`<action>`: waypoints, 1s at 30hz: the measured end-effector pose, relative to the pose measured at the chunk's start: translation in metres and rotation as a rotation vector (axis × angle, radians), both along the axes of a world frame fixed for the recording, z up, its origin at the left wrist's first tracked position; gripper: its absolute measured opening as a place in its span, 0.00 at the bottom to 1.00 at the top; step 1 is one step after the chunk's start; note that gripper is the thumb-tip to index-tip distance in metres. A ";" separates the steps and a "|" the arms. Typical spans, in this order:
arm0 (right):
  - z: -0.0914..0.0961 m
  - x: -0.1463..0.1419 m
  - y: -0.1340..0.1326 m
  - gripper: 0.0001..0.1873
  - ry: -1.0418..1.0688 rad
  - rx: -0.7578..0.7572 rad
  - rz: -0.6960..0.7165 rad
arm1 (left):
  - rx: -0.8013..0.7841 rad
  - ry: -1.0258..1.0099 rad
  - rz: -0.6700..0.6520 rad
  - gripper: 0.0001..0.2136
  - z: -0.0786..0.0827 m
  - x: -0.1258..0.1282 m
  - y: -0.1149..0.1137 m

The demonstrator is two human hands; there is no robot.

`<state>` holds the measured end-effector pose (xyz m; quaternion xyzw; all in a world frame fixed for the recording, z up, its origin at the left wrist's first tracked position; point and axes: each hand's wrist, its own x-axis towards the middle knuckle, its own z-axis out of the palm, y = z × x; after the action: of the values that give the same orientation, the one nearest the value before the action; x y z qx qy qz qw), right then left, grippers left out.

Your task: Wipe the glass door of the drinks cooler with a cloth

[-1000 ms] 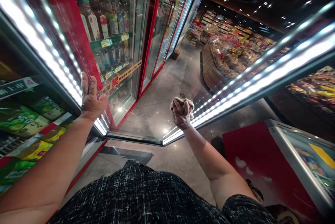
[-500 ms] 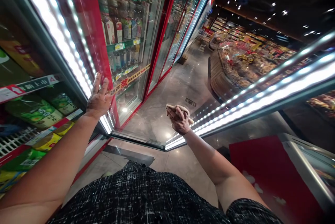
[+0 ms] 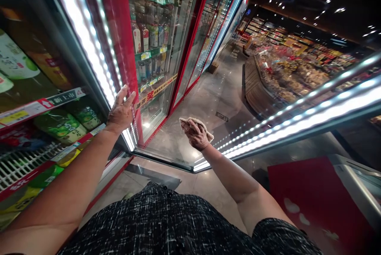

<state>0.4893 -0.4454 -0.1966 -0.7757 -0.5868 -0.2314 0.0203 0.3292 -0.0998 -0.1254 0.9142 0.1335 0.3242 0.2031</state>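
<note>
A glass fridge door (image 3: 166, 143) with bright light strips along both sides stands swung out in front of me. My left hand (image 3: 121, 112) rests at its left edge, fingers stretched and a little apart beside the light strip (image 3: 86, 32). Over the middle of the glass, my right hand (image 3: 197, 135) presses a beige cloth (image 3: 186, 122) flat beneath its fingers. Part of the cloth is hidden under the palm. Lower right of that hand runs the other light strip (image 3: 268, 126).
Shelves with bottles (image 3: 64, 128) and price tags stand close on my left. Through the glass appear more red-framed fridges (image 3: 193, 36) and a wood-sided produce stand (image 3: 258, 88). A red chest cabinet (image 3: 309, 195) is at the lower right.
My right hand has slid left across the glass with the cloth. The left hand stays at the door's edge, while the whole view has shifted slightly.
</note>
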 end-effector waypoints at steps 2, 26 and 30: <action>-0.010 -0.005 0.004 0.29 0.021 -0.083 0.065 | 0.000 0.017 -0.031 0.29 0.002 -0.003 0.005; 0.031 -0.041 0.112 0.29 0.115 -0.056 0.041 | 0.213 0.044 -0.070 0.22 0.083 -0.009 0.058; 0.013 -0.048 0.122 0.29 0.182 -0.171 0.058 | 0.239 0.099 -0.077 0.21 0.084 -0.009 0.063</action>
<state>0.4418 -0.3234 -0.1835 -0.7749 -0.6225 -0.1084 0.0138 0.3200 -0.0364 -0.0410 0.9513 0.0688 0.2841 0.0984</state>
